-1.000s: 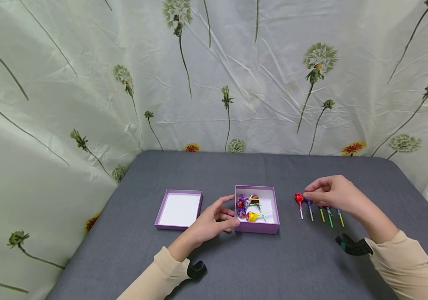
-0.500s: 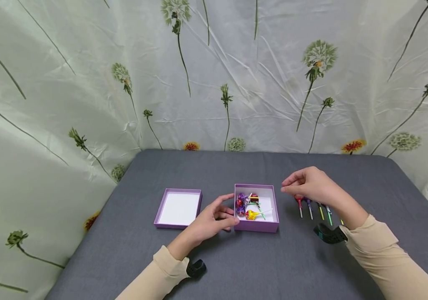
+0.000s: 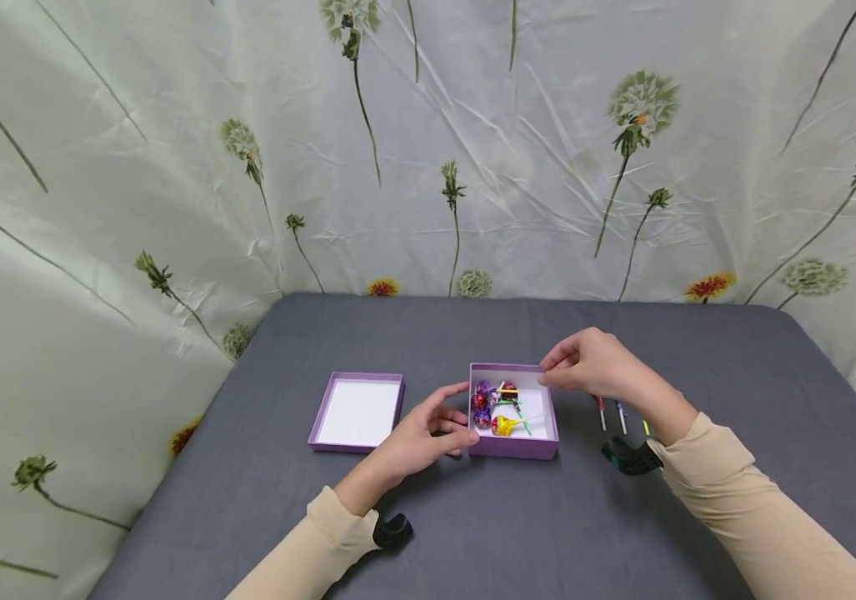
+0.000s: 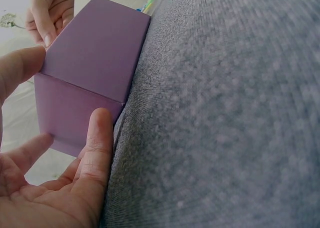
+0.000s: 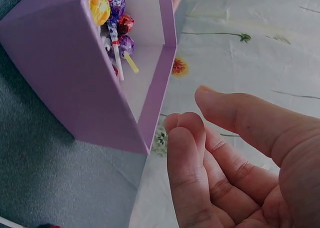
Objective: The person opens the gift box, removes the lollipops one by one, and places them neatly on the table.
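A purple box (image 3: 513, 447) with a white inside stands on the table, holding several wrapped lollipops (image 3: 482, 417), among them a yellow one (image 3: 504, 427). Against its left side rests my left hand (image 3: 423, 429); the thumb touches the near left corner and the fingers lie along the left wall. My right hand (image 3: 596, 364) hovers at the box's far right corner. In the right wrist view its thumb (image 5: 240, 110) stands apart from the bent fingers (image 5: 187, 168), with nothing between them. Right of the box lie more lollipops (image 3: 601, 412), partly hidden behind the right forearm.
A shallow purple lid (image 3: 356, 414), white inside up, lies on the grey table (image 3: 488, 533) left of the box. Behind the table hangs a pale curtain (image 3: 548, 167) with a dandelion print. Each wrist wears a black band (image 3: 393, 532).
My right hand has moved left from above the row of lollipops to the box's right rim. The left hand stays at the box, and the box has not moved.
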